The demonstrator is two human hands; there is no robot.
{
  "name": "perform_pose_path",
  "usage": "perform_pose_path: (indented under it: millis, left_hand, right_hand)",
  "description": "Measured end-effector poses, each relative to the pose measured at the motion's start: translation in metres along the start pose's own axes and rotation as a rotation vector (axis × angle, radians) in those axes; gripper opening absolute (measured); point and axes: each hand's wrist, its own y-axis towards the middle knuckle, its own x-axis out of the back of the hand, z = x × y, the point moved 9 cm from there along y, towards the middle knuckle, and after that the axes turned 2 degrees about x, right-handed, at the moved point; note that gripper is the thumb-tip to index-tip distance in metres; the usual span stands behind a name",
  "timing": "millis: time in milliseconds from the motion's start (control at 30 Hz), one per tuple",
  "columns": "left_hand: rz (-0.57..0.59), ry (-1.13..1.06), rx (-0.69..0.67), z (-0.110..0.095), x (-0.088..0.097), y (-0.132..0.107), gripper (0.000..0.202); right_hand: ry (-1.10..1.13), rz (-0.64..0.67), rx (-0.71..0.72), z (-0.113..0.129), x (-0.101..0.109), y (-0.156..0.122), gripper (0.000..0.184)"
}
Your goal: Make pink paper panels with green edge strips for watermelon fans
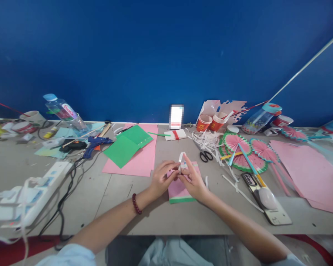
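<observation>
Both my hands meet over the middle of the grey table [161, 218]. My left hand [163, 178], a dark red bead bracelet on its wrist, and my right hand [192, 178] pinch a small white roll of tape [181, 161] between their fingertips. Under them lies a folded pink paper piece with a green edge [180, 193].
Pink and green paper sheets [133, 149] lie behind my hands. Black scissors [205, 156], paper watermelon fans [242, 151], red cups [210, 122] and a phone [266, 199] sit to the right. A blue glue gun [96, 145], a power strip [33, 192], cables and a bottle [63, 109] are on the left.
</observation>
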Motion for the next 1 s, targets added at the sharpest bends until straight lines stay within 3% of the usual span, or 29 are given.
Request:
perform_pose_path:
  millis: [433,1000]
  left_hand:
    - [-0.032,-0.022,-0.009,0.001,0.004,0.001,0.012]
    - [0.012,-0.159,0.139,0.01,-0.004,0.002,0.009]
  right_hand:
    - [-0.237,-0.048,0.008,-0.001,0.003,-0.006,0.065]
    - [-0.234,-0.022,0.003,0.001,0.002,-0.004,0.068]
